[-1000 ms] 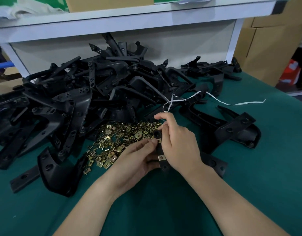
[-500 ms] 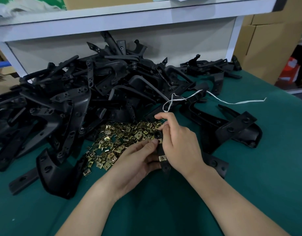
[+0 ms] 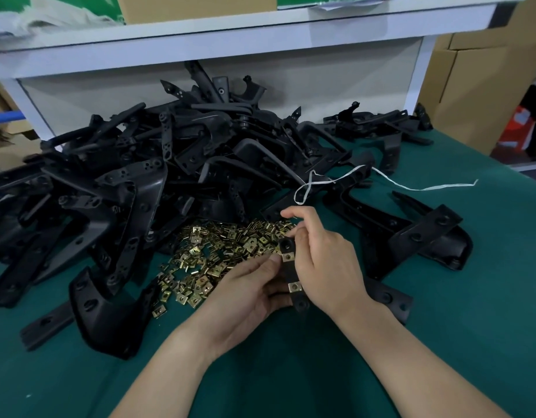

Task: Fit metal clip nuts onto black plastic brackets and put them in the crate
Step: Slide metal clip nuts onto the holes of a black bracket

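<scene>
Head view: the black bracket point(image 3: 291, 270) is held lengthwise between both hands, just above the green mat point(image 3: 441, 342). Two fitted clip nuts point(image 3: 294, 286) sit on it. The left hand point(image 3: 248, 292) grips its left edge, thumb at the upper nut. The right hand point(image 3: 327, 267) curls round its right edge, forefinger raised. The loose clip nuts point(image 3: 218, 254) lie heaped just beyond the hands, touching the bracket pile point(image 3: 146, 188). Contents of the cardboard boxes point(image 3: 472, 86) at right cannot be told. A white string point(image 3: 417, 187) crosses the mat below the white shelf point(image 3: 230, 40).
</scene>
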`<state>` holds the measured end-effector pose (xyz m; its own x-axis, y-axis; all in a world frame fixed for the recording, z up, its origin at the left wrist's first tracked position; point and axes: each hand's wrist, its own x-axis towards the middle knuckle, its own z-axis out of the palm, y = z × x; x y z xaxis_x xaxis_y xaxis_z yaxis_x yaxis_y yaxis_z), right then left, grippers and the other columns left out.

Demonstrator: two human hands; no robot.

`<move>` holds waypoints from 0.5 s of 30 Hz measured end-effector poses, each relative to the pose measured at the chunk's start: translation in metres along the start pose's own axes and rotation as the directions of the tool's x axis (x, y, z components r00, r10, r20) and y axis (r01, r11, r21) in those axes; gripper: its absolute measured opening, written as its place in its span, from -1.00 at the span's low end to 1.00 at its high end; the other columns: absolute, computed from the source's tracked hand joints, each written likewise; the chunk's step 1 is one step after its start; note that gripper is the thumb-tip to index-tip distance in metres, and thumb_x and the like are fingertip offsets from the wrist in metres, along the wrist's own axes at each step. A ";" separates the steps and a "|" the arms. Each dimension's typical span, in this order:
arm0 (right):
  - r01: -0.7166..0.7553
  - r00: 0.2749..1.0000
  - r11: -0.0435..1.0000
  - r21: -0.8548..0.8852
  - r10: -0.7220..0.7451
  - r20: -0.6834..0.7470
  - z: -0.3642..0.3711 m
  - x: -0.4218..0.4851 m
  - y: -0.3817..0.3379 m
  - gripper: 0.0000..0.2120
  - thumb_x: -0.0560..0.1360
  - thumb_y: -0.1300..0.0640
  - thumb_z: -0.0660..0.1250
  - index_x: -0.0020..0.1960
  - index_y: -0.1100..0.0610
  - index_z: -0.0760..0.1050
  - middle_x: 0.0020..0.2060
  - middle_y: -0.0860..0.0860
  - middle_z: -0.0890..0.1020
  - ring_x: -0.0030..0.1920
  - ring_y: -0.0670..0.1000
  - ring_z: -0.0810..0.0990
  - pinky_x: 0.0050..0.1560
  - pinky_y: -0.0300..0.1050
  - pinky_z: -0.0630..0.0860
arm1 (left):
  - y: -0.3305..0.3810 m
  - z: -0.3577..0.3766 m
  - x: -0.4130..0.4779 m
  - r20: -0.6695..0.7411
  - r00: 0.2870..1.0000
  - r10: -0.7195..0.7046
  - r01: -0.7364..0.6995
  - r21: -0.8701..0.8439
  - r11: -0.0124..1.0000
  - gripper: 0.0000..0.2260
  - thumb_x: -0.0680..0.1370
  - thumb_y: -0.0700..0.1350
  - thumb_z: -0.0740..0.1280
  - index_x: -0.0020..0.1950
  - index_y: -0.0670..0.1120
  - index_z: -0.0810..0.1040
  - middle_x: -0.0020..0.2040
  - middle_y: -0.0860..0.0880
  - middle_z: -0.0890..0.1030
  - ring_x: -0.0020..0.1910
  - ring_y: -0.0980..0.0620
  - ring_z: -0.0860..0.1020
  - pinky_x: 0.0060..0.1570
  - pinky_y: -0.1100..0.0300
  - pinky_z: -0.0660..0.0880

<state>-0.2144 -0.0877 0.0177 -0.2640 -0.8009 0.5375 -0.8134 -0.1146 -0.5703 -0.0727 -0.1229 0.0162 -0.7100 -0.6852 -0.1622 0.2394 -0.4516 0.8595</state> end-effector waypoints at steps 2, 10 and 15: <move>-0.002 1.000 1.000 0.009 0.002 0.002 0.000 0.000 0.000 -0.65 0.57 -0.06 -0.12 0.28 -0.17 0.29 -0.17 -0.15 0.64 -0.31 -0.09 0.59 -0.24 0.01 0.56 | -0.001 -0.001 0.001 -0.007 1.000 0.003 -0.003 -0.002 1.000 -0.73 0.61 -0.12 0.24 0.12 -0.23 0.67 0.05 -0.26 0.65 -0.01 -0.16 0.63 0.05 -0.04 0.61; -0.005 1.000 1.000 0.006 0.005 0.003 -0.001 0.000 -0.001 -0.65 0.57 -0.06 -0.12 0.27 -0.18 0.29 -0.19 -0.12 0.65 -0.31 -0.09 0.58 -0.25 -0.01 0.55 | -0.001 -0.001 0.001 0.010 1.000 0.023 -0.023 0.020 1.000 -0.71 0.63 -0.12 0.22 0.15 -0.27 0.63 0.04 -0.27 0.64 -0.03 -0.16 0.62 -0.04 0.02 0.60; -0.010 1.000 1.000 0.013 0.009 0.008 -0.001 -0.001 -0.001 -0.65 0.56 -0.08 -0.12 0.27 -0.19 0.28 -0.17 -0.13 0.64 -0.29 -0.08 0.59 -0.23 0.01 0.55 | -0.001 0.000 0.000 0.015 0.999 0.032 -0.032 0.018 0.999 -0.70 0.63 -0.12 0.23 0.17 -0.29 0.62 0.04 -0.27 0.64 -0.03 -0.16 0.63 -0.03 0.02 0.61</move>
<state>-0.2137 -0.0866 0.0186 -0.2673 -0.8069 0.5268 -0.8040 -0.1147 -0.5835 -0.0727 -0.1222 0.0154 -0.7120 -0.6905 -0.1273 0.2498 -0.4186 0.8731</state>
